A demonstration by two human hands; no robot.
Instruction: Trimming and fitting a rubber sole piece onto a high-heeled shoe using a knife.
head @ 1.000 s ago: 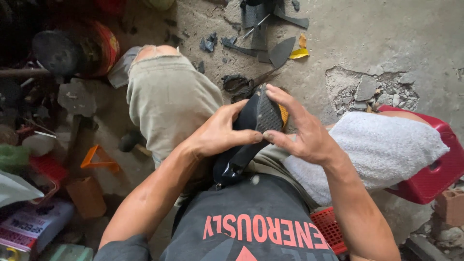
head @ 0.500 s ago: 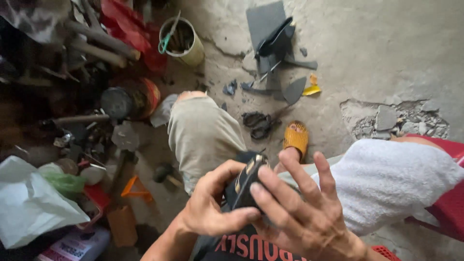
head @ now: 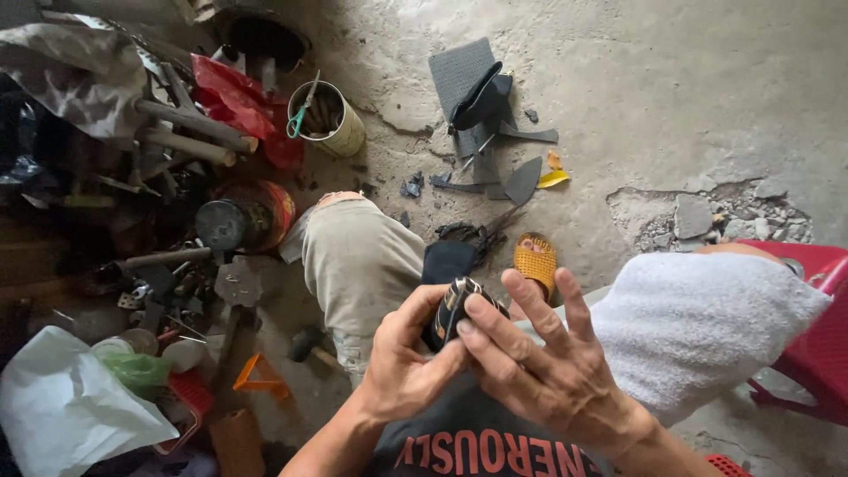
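A black shoe (head: 449, 311) with a pale edge along its sole is held upright over my lap. My left hand (head: 402, 362) grips it from the left side, thumb wrapped up near its top. My right hand (head: 539, 362) lies against its right side with fingers spread and straight, fingertips pressing on the sole edge. Most of the shoe is hidden behind the two hands. My bent knee in beige trousers (head: 358, 265) is just beyond the shoe.
A white towel (head: 698, 327) lies over a red plastic stool (head: 808, 344) at right. Black rubber sheet and offcuts (head: 481, 106) lie on the cracked concrete floor (head: 671, 106). A tin with scissors (head: 325, 119), paint cans, tools and a white plastic bag (head: 62, 415) crowd the left. An orange sandal (head: 535, 261) is ahead.
The view has tilted upward, showing more floor. The shoe has turned from lying across both hands to standing on edge, and my right hand's fingers have opened flat against it.
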